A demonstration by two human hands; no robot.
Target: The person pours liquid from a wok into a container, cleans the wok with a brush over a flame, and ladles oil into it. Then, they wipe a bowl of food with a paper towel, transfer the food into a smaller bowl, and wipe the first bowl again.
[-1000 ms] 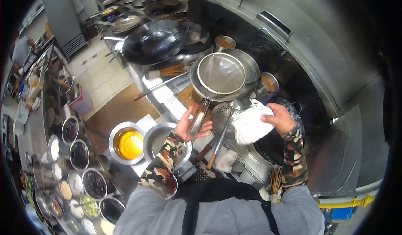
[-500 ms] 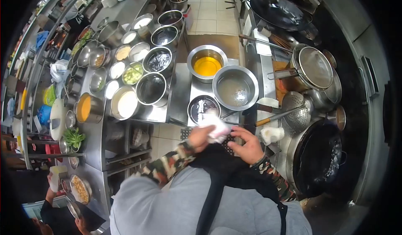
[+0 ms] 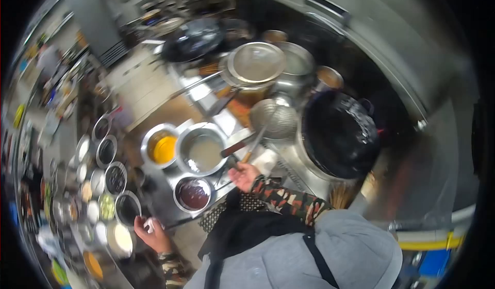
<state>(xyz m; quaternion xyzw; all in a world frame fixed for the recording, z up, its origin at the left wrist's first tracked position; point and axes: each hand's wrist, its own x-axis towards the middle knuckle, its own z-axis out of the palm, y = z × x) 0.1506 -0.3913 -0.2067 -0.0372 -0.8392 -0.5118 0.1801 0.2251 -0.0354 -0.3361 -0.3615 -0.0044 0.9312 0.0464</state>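
Motion blur, dark fisheye edges

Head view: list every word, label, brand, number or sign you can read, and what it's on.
No text can be read anywhere.
Steel cooktop beside the big black wok: a row of dark marks, possibly lettering or slots, too blurred to tell.

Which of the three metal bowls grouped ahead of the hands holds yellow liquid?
The leftmost bowl; the larger bowl beside it holds cloudy liquid, the lowest bowl dark reddish liquid.
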